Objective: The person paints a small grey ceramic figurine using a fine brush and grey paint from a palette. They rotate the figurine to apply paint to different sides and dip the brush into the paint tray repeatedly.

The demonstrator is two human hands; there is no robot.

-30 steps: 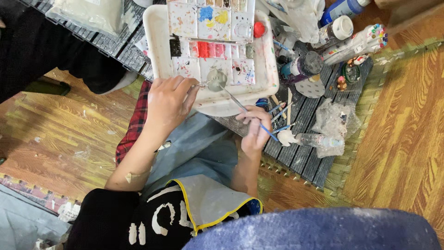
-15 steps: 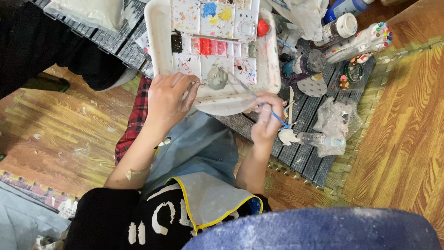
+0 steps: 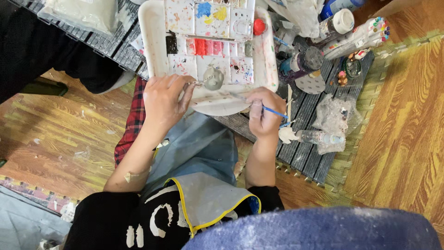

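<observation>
Holding a thin blue-handled brush (image 3: 270, 111) in a pinch, your right hand (image 3: 263, 113) sits just right of the frame's centre, fingers curled tight around the slim shaft, whose pale front end slants up and left toward a small grey lump (image 3: 213, 78). That lump looks matte and rounded, like unglazed clay, and it rests at the centre top, on the lower part of a paint palette (image 3: 208, 41). Your left hand (image 3: 162, 99), left of centre, is closed around a thin stick that seems to carry the lump; the exact grip is hidden by your fingers. Both hands stay apart, one on each side of the lump.

The palette is hard white plastic, split into square wells smeared with red, blue, yellow and black. It lies in a smooth white tray (image 3: 150, 41) with rounded corners, its rim flecked with paint. Under the tray runs a dark slatted mat (image 3: 300, 139) with ridged strips. In the upper right stand a glittery jar (image 3: 303, 62) and a bundle of coloured markers (image 3: 358, 37); lower down lies crinkled clear plastic (image 3: 335, 115). A blue-grey apron (image 3: 199, 148) with yellow piping covers your lap.
</observation>
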